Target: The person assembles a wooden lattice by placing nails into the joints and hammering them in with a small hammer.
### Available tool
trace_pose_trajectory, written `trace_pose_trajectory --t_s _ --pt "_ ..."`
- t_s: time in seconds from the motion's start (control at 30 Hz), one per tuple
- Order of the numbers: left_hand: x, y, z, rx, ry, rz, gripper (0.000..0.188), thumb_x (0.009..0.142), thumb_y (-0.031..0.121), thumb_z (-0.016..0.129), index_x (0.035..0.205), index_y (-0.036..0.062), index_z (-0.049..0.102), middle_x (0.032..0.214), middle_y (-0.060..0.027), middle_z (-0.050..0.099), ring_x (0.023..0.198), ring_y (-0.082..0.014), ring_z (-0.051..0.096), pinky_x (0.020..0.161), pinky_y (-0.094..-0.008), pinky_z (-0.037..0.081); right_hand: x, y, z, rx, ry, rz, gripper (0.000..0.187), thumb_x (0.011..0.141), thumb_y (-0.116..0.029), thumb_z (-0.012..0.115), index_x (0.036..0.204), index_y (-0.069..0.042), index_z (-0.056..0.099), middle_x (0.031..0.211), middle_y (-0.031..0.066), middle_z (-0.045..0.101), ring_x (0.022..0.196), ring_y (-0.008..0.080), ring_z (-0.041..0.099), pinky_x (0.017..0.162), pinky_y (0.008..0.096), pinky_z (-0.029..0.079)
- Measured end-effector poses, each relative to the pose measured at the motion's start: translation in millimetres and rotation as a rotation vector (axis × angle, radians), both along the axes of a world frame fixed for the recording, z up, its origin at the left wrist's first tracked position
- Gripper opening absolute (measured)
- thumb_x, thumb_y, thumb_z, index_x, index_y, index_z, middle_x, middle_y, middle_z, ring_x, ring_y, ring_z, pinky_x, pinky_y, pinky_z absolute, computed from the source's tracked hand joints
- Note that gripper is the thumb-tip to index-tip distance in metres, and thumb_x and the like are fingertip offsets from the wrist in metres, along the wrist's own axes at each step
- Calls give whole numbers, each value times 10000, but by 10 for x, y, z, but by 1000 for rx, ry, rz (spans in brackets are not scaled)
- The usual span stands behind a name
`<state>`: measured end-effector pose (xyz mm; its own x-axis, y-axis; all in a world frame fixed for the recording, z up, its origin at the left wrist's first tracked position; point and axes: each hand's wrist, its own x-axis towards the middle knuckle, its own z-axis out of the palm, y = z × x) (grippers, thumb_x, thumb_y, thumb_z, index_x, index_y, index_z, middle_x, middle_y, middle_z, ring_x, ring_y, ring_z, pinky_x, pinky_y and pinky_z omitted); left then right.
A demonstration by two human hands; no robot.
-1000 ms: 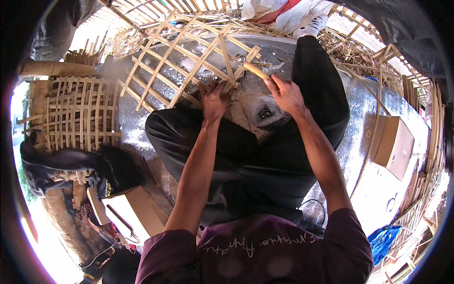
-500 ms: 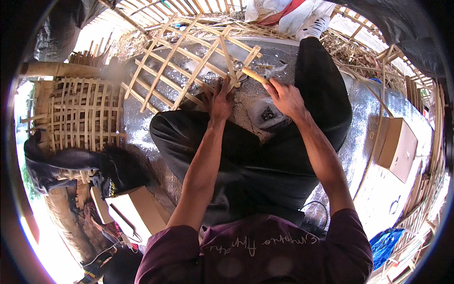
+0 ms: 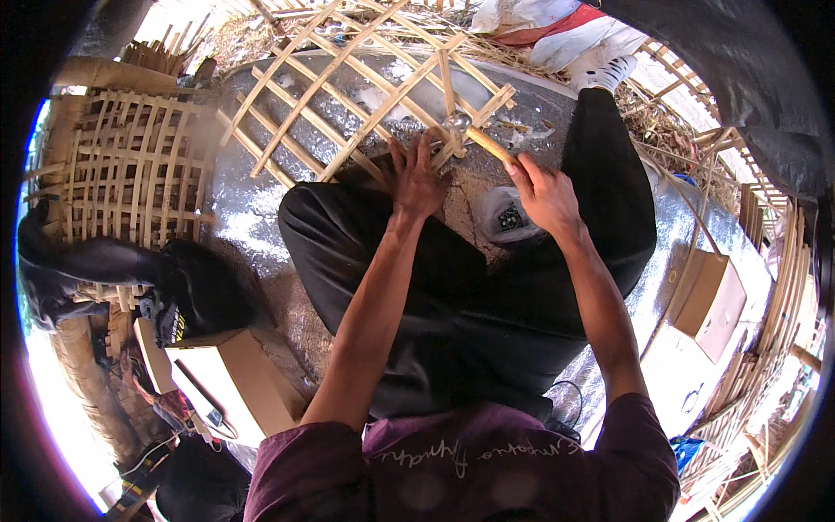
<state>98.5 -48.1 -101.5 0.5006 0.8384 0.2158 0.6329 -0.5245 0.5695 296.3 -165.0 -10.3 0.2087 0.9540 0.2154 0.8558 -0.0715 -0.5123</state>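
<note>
A bamboo lattice point(image 3: 348, 96) of crossed, pale split slats lies in front of my crossed legs. My left hand point(image 3: 419, 184) rests at its near edge, fingers stretched out over the slat ends. Gripped in my right hand point(image 3: 545, 198) is a hammer point(image 3: 490, 144) with a yellowish wooden handle. Its round metal head meets the lattice near a slat joint, just right of my left fingertips; whether it touches is hard to tell. Between my legs, beside my right hand, stands a clear plastic bag point(image 3: 507, 217) with small dark pieces inside, too small to name.
Silvery foil sheeting point(image 3: 248, 204) covers the surface under me. To the left are a woven bamboo panel point(image 3: 130, 174) and an open cardboard box point(image 3: 252, 383). Another cardboard box point(image 3: 703, 291) sits on the right. White sacks point(image 3: 548, 35) lie beyond my foot.
The whole view has shifted and tilted a little. My left hand stays on the lattice, and my right hand still holds the hammer with its head by the same corner.
</note>
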Motion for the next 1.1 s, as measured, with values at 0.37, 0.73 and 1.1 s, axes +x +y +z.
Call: trace_pose_trajectory --t_s 0.37,0.73,1.1 --pt "-244 300 -859 -449 -179 61 920 916 374 625 1475 -35 20 867 -62 504 805 -157 486 723 -294 444 -104 55 94 43 47 60 227 933 -279 578 953 -53 586 669 149 617 599 359 631 495 435 490" --pt "-159 245 -561 -576 -228 105 880 868 560 568 1502 95 172 1499 -361 32 1418 -465 -20 1141 -507 0 -88 117 37 -47 -2 -14 224 951 -279 540 942 -56 560 638 147 599 588 370 623 495 448 493" --pt "-101 249 -449 -633 -210 89 904 910 535 518 1506 46 47 1534 -200 198 1437 -313 117 1153 -467 49 -11 -1 -141 -193 -159 -3 188 944 -287 556 954 -100 547 627 140 605 584 352 633 473 443 492"
